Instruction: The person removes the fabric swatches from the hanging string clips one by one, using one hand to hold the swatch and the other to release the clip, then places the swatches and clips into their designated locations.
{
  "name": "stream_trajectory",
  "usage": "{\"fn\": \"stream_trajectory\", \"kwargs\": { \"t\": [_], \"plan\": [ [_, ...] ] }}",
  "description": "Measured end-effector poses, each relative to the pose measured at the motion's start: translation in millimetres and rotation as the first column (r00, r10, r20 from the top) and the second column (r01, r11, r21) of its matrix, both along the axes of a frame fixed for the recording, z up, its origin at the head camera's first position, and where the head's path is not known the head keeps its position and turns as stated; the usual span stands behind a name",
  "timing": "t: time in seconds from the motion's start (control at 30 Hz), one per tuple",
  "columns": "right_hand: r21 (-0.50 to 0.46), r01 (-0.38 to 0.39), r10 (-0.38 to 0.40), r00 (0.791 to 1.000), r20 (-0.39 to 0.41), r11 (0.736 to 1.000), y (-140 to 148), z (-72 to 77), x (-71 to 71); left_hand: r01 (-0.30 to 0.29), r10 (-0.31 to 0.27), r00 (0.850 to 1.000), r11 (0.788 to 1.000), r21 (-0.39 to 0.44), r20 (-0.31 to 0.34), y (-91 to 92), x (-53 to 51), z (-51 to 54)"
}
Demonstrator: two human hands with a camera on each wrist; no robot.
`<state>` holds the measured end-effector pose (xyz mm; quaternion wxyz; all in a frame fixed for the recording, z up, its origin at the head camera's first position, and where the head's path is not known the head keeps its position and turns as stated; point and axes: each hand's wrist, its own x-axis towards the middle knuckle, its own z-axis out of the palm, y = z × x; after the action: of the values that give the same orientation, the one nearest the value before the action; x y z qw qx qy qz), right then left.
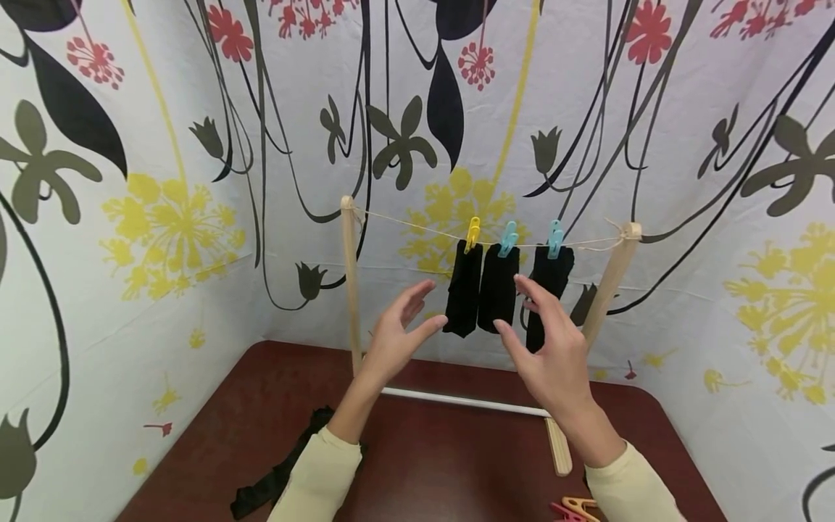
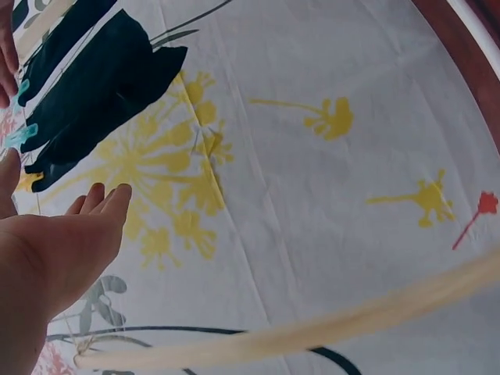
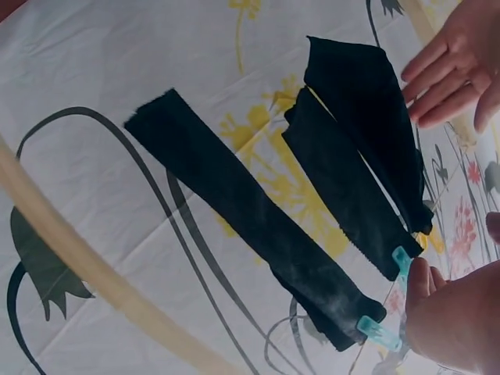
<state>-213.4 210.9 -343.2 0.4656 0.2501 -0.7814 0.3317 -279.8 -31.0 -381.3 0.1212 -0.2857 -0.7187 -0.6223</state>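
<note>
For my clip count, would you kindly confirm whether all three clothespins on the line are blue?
No, the leftmost clothespin is yellow.

Dimmer, softer wrist views

Hanging black strips: cloth, matt; some ends slightly ragged in right wrist view. Line: thin, fibrous-looking twine. Yellow clip, blue clips: plastic, smooth, slight sheen. Posts: pale bare wood, smooth, matt. White bar: smooth; plastic or painted, cannot tell. Tabletop: smooth, faintly glossy. Patterned backdrop: printed fabric, matt, lightly creased. Sleeves: soft-looking matt cloth.
</note>
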Motion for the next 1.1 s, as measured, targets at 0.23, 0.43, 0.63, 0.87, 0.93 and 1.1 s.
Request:
{"fn": "stream_trajectory", "kwargs": {
  "t": [0.23, 0.43, 0.63, 0.87, 0.93, 1.1],
  "plan": [
    [0.01, -0.008, 0.008, 0.999, -0.052, 1.0, -8.1, 12.4, -16.2, 0.075, -0.078, 0.993, 0.997, 0.036, 0.089, 15.2, -10.0, -1.3],
    [0.088, 0.063, -0.048, 0.986, -0.161, 0.994, -20.9, 37.7, -26.5, 0.051, -0.054, 0.987, 0.998, 0.022, 0.152, 19.6, -12.4, -7.9],
    [0.135, 0.113, -0.086, 0.978, -0.191, 0.984, -21.4, 67.3, -33.6, 0.053, -0.057, 0.986, 0.998, 0.025, 0.156, 29.1, -17.7, -10.5],
    [0.233, 0.184, -0.148, 0.975, -0.164, 0.955, -18.5, 80.3, -40.5, 0.077, -0.078, 0.98, 0.997, 0.009, 0.182, 37.6, -24.4, -9.0],
    [0.266, 0.208, -0.176, 0.974, -0.14, 0.941, -19.0, 82.7, -41.8, 0.083, -0.076, 0.979, 0.996, -0.032, 0.191, 38.1, -25.5, -10.5],
    [0.364, 0.264, -0.259, 0.964, -0.062, 0.893, -20.6, 90.5, -42.6, 0.098, -0.077, 0.979, 0.99, -0.103, 0.188, 39.6, -26.3, -14.8]
  ]
}}
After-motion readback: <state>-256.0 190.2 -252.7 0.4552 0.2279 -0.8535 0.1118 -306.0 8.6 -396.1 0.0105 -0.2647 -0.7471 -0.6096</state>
